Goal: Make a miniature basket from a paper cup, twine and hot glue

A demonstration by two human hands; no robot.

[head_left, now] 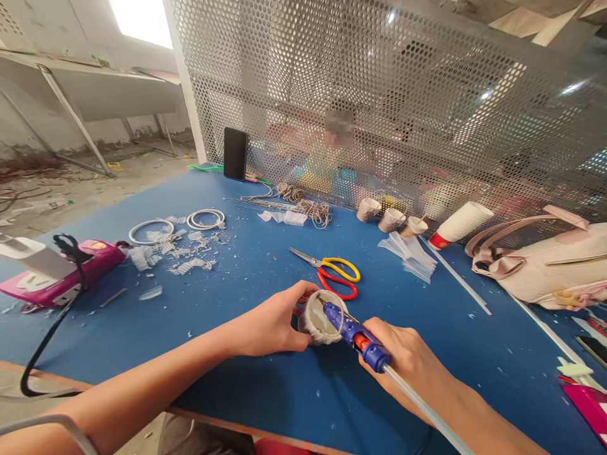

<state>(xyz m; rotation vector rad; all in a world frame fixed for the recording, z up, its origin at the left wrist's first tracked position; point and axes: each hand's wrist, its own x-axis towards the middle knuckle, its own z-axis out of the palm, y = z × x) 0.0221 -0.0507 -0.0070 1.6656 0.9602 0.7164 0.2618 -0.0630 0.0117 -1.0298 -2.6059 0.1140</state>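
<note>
1. At far left on the blue table (256, 278), a pink power strip (97, 268) sits at about 10 o'clock from the left hand. Two pale rings, a left one (131, 235) and a right one (188, 221), lie among clear scraps at 10 to 11 o'clock from that hand.
2. The left hand (277, 319) is partly open, thumb and fingers curved round the side of a wrapped cup (310, 322). The thumb is on the near side, the fingers on the far side.
3. The cup is at 3 o'clock from the left hand, touching it, and at 10 o'clock from the right hand, apart from it. Its round face turns up toward the camera; the axis is foreshortened, so I cannot tell its exact tilt, nor whether it rests on the table.
4. Scissors (327, 276) lie just beyond the cup at 12 o'clock, blades pointing to 10 o'clock.
5. A blue glue gun (349, 329) bridges cup and right hand, its long axis from 10 to 4 o'clock. Its nozzle is over the round face; I cannot tell whether it touches.
6. The right hand (403, 354) is closed around the gun, finger placement mostly hidden. A translucent glue stick (420, 403) trails from the gun's rear toward 4 o'clock.
</note>
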